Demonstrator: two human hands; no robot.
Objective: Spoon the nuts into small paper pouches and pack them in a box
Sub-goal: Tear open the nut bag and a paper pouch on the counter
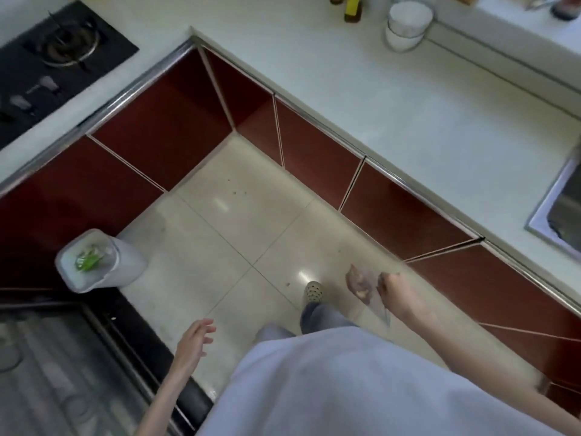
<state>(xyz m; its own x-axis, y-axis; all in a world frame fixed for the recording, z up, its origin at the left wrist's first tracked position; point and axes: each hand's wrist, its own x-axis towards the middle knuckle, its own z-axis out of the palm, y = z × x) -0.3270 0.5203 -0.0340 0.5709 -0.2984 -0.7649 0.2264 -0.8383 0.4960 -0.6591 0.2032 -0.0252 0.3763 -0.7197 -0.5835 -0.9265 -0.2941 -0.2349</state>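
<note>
- right hand [396,292] fingers gripping clear bag [361,283] of nuts, above floor [239,234]
- left hand [195,339] hanging, fingers released, holding nothing
- stacked bowls [407,23] sitting on worktop [377,99]

Kitchen corner seen from above. An L-shaped pale countertop [361,99] runs over dark red cabinet doors [163,133] edged with metal trim. A black gas hob [59,55] sits at upper left, a steel sink [562,212] at the right edge, stacked white bowls [407,25] near the back. Glossy cream floor tiles [239,234] reflect ceiling light; a white waste bin [94,262] stands against the left cabinets.
</note>
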